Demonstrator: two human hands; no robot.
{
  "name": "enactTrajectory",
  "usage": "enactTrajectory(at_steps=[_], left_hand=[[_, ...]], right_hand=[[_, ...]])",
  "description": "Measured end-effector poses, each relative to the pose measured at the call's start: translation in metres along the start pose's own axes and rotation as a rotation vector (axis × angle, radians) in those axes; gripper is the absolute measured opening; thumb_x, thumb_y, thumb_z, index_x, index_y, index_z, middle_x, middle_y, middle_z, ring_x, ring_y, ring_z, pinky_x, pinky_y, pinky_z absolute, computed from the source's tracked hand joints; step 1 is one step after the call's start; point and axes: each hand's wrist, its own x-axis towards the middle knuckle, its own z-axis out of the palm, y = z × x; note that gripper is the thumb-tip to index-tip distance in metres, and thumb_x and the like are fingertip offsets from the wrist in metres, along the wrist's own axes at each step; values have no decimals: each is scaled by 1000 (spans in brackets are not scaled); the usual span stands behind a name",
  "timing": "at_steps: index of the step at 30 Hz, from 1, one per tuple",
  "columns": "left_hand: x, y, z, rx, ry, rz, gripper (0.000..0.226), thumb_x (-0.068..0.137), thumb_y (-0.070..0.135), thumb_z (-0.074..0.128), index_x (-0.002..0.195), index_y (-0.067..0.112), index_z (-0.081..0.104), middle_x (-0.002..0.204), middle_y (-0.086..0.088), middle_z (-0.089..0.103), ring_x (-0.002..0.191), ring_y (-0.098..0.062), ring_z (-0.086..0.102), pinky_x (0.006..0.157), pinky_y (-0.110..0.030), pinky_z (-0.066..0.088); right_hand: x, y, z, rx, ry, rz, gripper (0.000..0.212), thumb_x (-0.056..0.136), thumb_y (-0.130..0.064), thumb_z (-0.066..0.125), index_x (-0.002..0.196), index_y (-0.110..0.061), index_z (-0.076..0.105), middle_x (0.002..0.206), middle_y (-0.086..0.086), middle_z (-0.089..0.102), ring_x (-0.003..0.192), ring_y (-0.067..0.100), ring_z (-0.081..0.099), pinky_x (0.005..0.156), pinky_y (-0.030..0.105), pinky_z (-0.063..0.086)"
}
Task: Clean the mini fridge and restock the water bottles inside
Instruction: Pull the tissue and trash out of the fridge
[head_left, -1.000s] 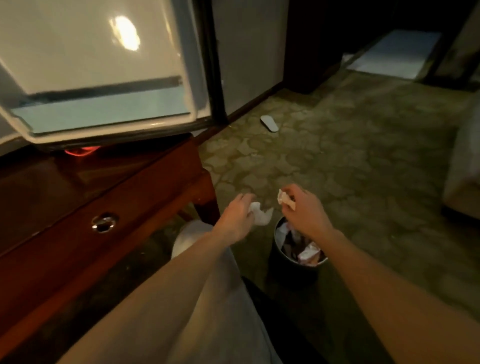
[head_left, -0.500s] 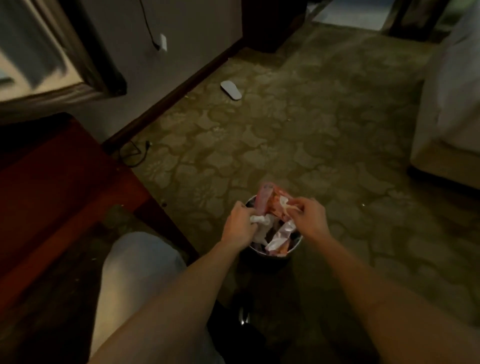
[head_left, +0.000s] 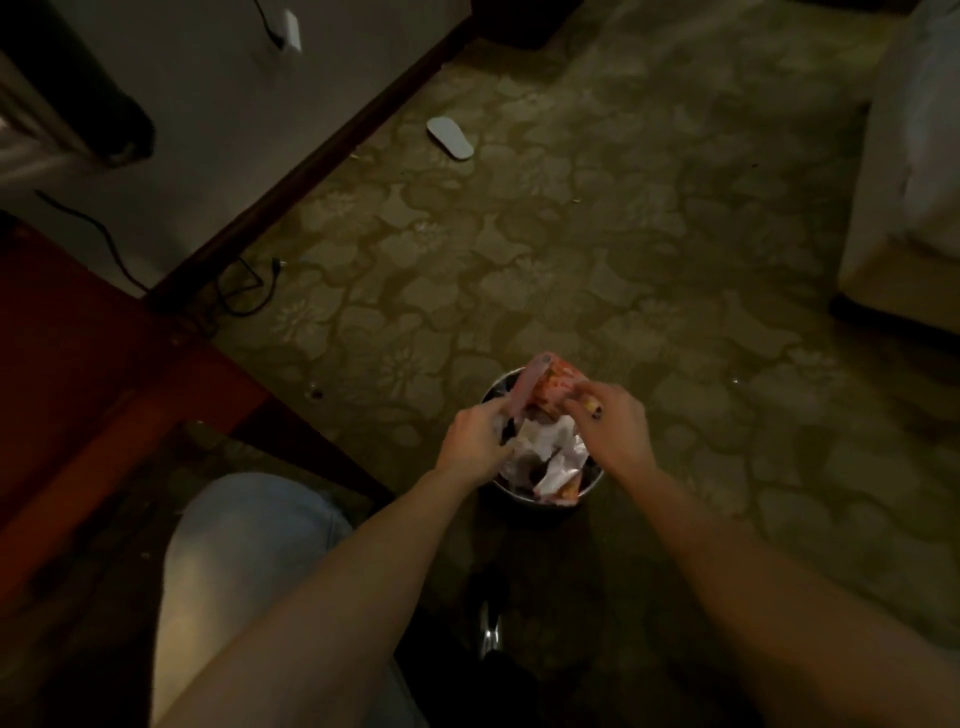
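Item: bin (head_left: 540, 496) on carpet (head_left: 623, 234), full of wrappers. My left hand (head_left: 475, 441) pinched used tissue (head_left: 540, 439) over it for dumping; my right hand (head_left: 613, 428) pinched an orange packet (head_left: 558, 387). Fridge out of view.

I have just one view, from the head-worn camera, looking steeply down and slightly forward at the carpeted floor (head_left: 597, 249). It sits close above the person: both forearms run in from the bottom edge and the hands meet just below the frame's centre over a small waste bin (head_left: 540, 496). The wide lens bends the edges. A red-brown tabletop (head_left: 88, 358) fills the left side, the wall baseboard (head_left: 311, 161) cuts diagonally across the upper left, and pale furniture (head_left: 904, 208) lines the right edge.
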Motion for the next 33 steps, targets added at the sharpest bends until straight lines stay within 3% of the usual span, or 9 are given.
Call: enactTrajectory(at_steps=[4, 8, 15, 19, 24, 30, 33], left_hand=[[-14, 0, -23, 18, 31, -8, 54, 83, 18, 74, 134, 21, 57, 125, 4, 63, 115, -12, 58, 95, -28, 47], [-42, 5, -62, 116, 69, 26, 54, 86, 23, 70, 137, 18, 54, 132, -2, 59, 121, -19, 55, 99, -32, 46], [-120, 14, -155, 313, 243, 78, 41, 93, 30, 59, 133, 24, 53, 133, 4, 55, 122, -17, 53, 97, -38, 48], [-170, 16, -201, 340, 368, 77, 37, 92, 32, 58, 128, 26, 56, 128, 4, 58, 116, -20, 56, 90, -40, 50], [-239, 14, -267, 204, 518, 121, 23, 85, 22, 63, 108, 22, 67, 102, 4, 67, 94, -19, 64, 81, -43, 54], [-303, 18, -336, 257, 634, 112, 23, 83, 21, 61, 105, 22, 67, 100, 3, 67, 95, -20, 64, 82, -41, 53], [-330, 18, -366, 303, 726, 105, 22, 83, 22, 61, 104, 23, 67, 98, 5, 68, 91, -17, 64, 77, -36, 53]], right_hand=[[-7, -18, -1, -55, -23, -69, 20, 96, -23, 59, 113, -19, 69, 102, -2, 64, 87, 9, 56, 72, 22, 42], [-17, -56, -5, -114, -78, -196, 24, 95, -26, 57, 115, -22, 67, 111, 1, 67, 103, 20, 61, 85, 34, 51], [-54, -172, -19, -164, -121, -494, 34, 93, -29, 61, 124, -17, 62, 122, 6, 63, 113, 26, 56, 94, 37, 47], [-82, -235, -24, -163, -140, -665, 37, 92, -35, 60, 126, -20, 60, 124, 4, 62, 115, 24, 55, 93, 40, 49], [-122, -326, -36, -143, -140, -889, 40, 91, -39, 60, 127, -23, 59, 120, -2, 63, 111, 18, 58, 90, 40, 51], [-164, -417, -46, -112, -91, -1068, 37, 91, -36, 59, 127, -27, 58, 118, -5, 62, 109, 15, 58, 91, 32, 49], [-178, -451, -48, -72, -50, -1148, 35, 91, -35, 61, 125, -26, 59, 119, -4, 63, 110, 16, 58, 92, 34, 49]])
